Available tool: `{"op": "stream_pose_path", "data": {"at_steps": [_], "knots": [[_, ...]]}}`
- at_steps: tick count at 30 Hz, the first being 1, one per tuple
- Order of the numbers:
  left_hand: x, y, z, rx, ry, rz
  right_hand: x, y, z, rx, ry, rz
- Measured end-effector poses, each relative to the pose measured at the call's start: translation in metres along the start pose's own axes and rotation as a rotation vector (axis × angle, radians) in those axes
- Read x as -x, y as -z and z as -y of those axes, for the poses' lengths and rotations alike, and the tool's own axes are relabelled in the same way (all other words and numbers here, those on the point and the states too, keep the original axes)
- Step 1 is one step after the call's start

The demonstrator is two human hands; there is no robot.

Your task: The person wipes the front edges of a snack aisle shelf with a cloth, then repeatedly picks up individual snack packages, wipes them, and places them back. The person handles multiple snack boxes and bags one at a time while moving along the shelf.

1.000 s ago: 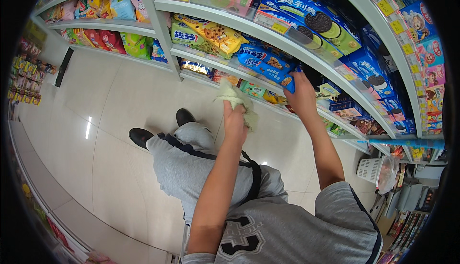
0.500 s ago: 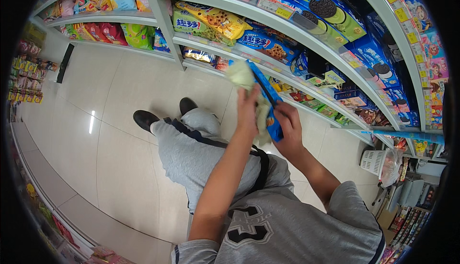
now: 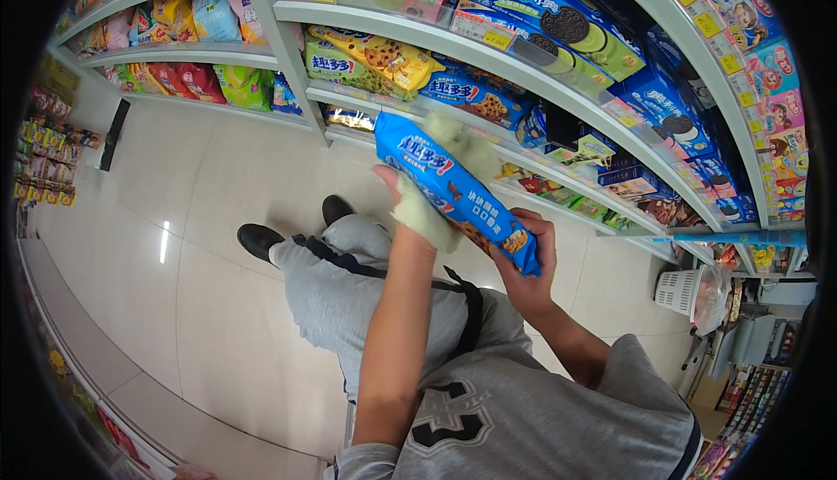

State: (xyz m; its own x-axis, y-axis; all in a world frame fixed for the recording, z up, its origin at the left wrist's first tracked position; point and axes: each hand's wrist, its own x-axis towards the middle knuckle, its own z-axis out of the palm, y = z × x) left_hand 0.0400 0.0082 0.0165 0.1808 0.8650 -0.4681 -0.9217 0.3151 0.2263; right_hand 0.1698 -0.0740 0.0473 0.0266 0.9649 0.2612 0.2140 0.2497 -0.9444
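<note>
A long blue cookie package [image 3: 462, 199] with pictures of cookies lies slanted across my two hands, its broad printed face turned up. My right hand [image 3: 530, 278] grips its lower right end, the thumb underneath and the fingers along the far edge. Behind the package, my left hand [image 3: 390, 182] holds a pale green cloth [image 3: 425, 218] that bunches out on both sides of the pack. Only the thumb and wrist of that hand show; its other fingers are hidden by the package and cloth.
Beyond my hands, a grey shelf unit [image 3: 514, 127] carries yellow cookie bags [image 3: 379, 57] and blue cookie boxes [image 3: 558, 9]. Bagged snacks [image 3: 196, 13] fill shelves at the left. A white basket [image 3: 678, 292] stands at the right. Pale tiles [image 3: 235, 157] cover the floor around my legs.
The cookie package has turned from edge-on to showing its broad face. My left hand has moved left and behind it with the cloth; my right hand has shifted down to its end.
</note>
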Motion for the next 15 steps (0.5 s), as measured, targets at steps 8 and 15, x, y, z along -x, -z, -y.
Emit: {"op": "stream_pose_path", "data": {"at_steps": [8,15], "knots": [[-0.012,0.034,0.03,-0.353,-0.122,0.254,-0.019,-0.018,-0.029,0.068,-0.014,-0.152],[-0.026,0.033,0.006,-1.321,-0.509,-0.572,-0.023,-0.001,-0.038,-0.037,-0.216,-0.295]]}}
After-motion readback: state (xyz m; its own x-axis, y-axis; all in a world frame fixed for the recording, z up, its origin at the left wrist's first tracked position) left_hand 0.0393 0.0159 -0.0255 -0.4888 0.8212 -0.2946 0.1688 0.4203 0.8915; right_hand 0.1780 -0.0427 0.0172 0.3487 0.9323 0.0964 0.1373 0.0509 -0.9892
